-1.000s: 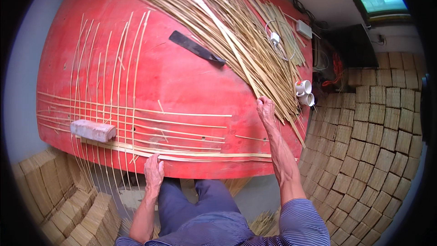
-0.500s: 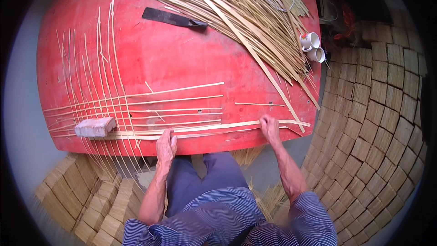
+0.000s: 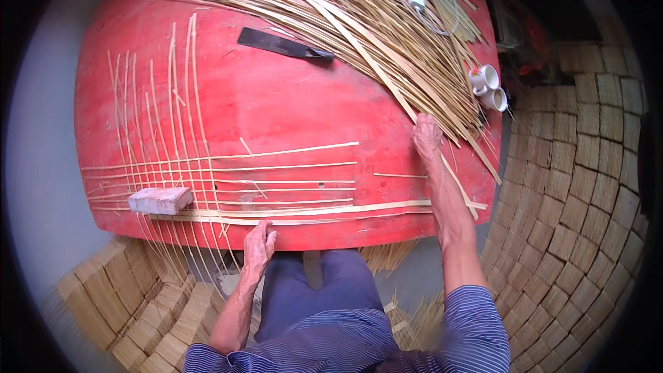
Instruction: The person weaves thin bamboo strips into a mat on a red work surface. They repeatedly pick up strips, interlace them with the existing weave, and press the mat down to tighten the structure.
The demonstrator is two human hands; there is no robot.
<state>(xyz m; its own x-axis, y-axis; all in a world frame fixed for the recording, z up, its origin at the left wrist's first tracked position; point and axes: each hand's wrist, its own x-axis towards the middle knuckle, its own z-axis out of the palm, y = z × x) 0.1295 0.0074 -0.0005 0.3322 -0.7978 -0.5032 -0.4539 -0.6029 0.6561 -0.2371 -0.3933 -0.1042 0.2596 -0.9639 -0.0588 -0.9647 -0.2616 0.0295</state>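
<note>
Thin bamboo strips (image 3: 290, 165) lie in a loose crisscross on the red table. A whitish brick (image 3: 160, 201) rests across their left ends. Along the near edge runs a wider pale strip (image 3: 331, 213). My left hand (image 3: 258, 245) is at the table's front edge, fingertips by that strip, thumb apart, gripping nothing visible. My right hand (image 3: 427, 135) reaches to the right border of the bamboo pile. Its fingers are curled at a long pale bamboo strip (image 3: 376, 68) that slants down from the pile; the fingertips are partly hidden.
A large pile of bamboo strips (image 3: 331, 21) covers the back of the red table (image 3: 276, 103). A dark flat blade (image 3: 283, 44) lies before it. Two mugs (image 3: 485, 79) and a white adapter with cable (image 3: 416, 1) sit at the right. Stacked bamboo bundles (image 3: 552, 186) fill the floor.
My right hand has moved away from the near strip, up to the long slanting strip by the pile. My left hand stays near the front edge. The whole view has shifted slightly.
</note>
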